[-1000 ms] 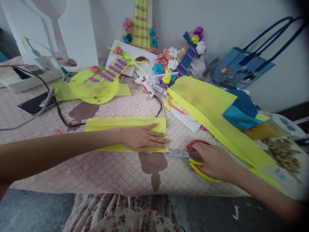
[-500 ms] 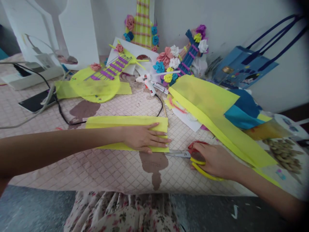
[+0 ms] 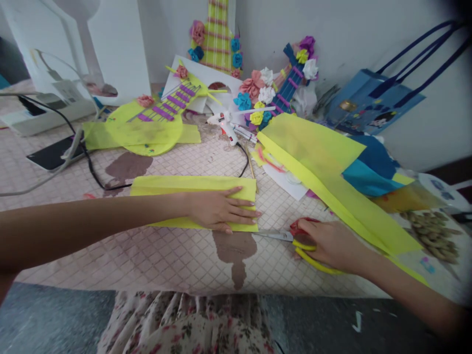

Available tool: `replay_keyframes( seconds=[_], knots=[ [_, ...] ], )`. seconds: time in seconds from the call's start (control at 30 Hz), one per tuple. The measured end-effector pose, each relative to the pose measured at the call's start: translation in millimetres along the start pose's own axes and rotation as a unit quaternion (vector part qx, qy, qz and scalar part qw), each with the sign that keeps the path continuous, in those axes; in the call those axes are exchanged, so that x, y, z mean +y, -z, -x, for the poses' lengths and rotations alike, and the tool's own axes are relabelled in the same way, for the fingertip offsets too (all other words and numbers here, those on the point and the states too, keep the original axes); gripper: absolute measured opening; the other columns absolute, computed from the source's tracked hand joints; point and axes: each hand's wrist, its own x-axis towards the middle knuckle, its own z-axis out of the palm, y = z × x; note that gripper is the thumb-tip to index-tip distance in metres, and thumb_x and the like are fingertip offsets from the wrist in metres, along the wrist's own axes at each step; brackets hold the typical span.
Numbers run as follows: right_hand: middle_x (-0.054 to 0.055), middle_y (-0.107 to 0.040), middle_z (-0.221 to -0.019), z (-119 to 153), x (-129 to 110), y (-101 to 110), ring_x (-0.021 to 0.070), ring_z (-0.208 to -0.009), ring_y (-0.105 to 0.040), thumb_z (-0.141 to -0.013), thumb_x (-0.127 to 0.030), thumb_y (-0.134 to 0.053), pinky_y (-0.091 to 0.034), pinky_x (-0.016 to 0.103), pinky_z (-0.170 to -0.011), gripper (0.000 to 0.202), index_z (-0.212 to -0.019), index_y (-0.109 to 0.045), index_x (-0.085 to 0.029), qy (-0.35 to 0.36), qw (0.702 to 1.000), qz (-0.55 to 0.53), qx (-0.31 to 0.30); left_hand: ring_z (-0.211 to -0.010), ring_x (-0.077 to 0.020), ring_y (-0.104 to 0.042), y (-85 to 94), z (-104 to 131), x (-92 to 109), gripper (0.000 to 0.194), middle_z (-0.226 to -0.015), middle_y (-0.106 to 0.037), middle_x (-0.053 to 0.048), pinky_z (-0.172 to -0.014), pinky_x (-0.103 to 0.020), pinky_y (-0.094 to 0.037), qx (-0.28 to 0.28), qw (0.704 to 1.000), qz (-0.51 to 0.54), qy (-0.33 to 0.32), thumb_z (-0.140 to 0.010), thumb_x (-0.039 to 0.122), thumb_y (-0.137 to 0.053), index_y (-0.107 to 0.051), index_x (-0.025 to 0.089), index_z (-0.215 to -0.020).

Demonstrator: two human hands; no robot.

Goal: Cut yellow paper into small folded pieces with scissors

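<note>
A folded strip of yellow crepe-like paper (image 3: 162, 184) lies on the patterned tablecloth in front of me. My left hand (image 3: 221, 211) rests flat on its right part, fingers stretched toward the right edge. Just right of the strip, my right hand (image 3: 328, 246) grips a pair of scissors (image 3: 276, 236) by its red and yellow handles. The blades point left, and their tips are at the strip's lower right corner. Whether the tips touch the paper or lie beneath it, I cannot tell.
A white glue gun (image 3: 224, 125) lies behind the strip, its black cord trailing forward. Larger yellow sheets (image 3: 324, 162) cover the right side. Paper-flower guitars (image 3: 285, 93), a blue bag (image 3: 372, 101), a phone (image 3: 55, 152) and a power strip (image 3: 44, 115) stand or lie around.
My right hand and the scissors have shifted slightly to the right, away from the strip. My left hand stays in place on the paper.
</note>
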Motion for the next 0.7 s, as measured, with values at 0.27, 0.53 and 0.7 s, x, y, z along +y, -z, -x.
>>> replay_keyframes(
  seconds=[0.27, 0.53, 0.7],
  knots=[
    [0.005, -0.065, -0.079, 0.0, -5.3, 1.6, 0.0222, -0.071, -0.063, -0.073, -0.046, -0.06, -0.035, 0.029, -0.056, 0.033, -0.089, -0.05, -0.019, -0.019, 1.0, -0.017, 0.013, -0.139, -0.0179, -0.022, -1.1, 0.3, -0.3, 0.05, -0.148, -0.029, 0.004, -0.115, -0.042, 0.003, 0.019, 1.0, -0.001, -0.006, -0.09, 0.038, -0.037, -0.031, 0.034, -0.14],
    [0.006, -0.066, -0.08, -6.2, -11.0, 3.1, 0.0232, -0.072, -0.063, -0.075, -0.048, -0.057, -0.035, 0.029, -0.055, 0.032, -0.088, -0.051, -0.019, -0.015, 1.0, -0.023, 0.001, -0.138, -0.0182, -0.022, -2.9, 1.8, -2.8, 0.051, -0.148, -0.03, 0.003, -0.114, -0.042, 0.006, 0.034, 0.999, -0.007, -0.025, -0.091, 0.038, -0.034, -0.027, 0.033, -0.142],
    [0.005, -0.065, -0.079, -8.1, -11.0, 0.6, 0.0224, -0.07, -0.063, -0.076, -0.048, -0.057, -0.033, 0.029, -0.054, 0.033, -0.089, -0.05, -0.019, -0.011, 1.0, -0.026, -0.001, -0.138, -0.018, -0.024, -4.0, 2.2, -3.8, 0.052, -0.147, -0.032, 0.004, -0.115, -0.041, 0.003, 0.042, 0.999, 0.012, -0.021, -0.089, 0.038, -0.04, -0.029, 0.035, -0.14]
  ],
)
